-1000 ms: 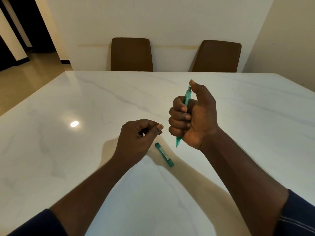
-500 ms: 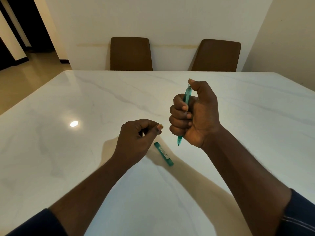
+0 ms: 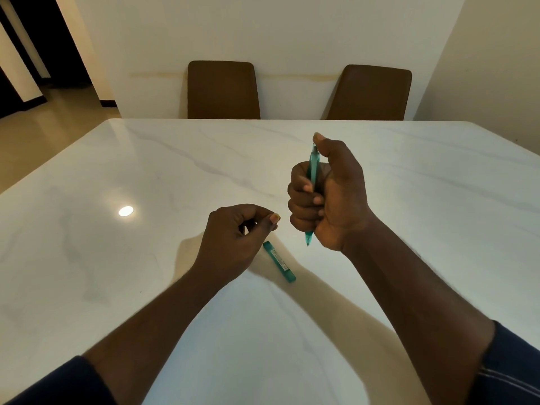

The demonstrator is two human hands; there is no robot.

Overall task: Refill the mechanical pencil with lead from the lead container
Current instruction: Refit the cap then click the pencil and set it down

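Observation:
My right hand (image 3: 336, 197) is fisted around a translucent green mechanical pencil (image 3: 313, 168), held upright above the table. The thumb rests on the pencil's top end and the tip points down. A little to the left and lower, my left hand (image 3: 233, 238) has its thumb and fingertips pinched together; nothing shows between them. The green lead container (image 3: 279, 261) lies flat on the white marble table (image 3: 146, 171), just below and between both hands, touched by neither.
Two brown chairs (image 3: 223, 89) (image 3: 369, 93) stand at the table's far edge against the wall. A ceiling light reflects on the tabletop (image 3: 125, 211) at the left. An open doorway lies at the far left.
My right hand with the pencil has risen very slightly. The left hand and the lead container have stayed put.

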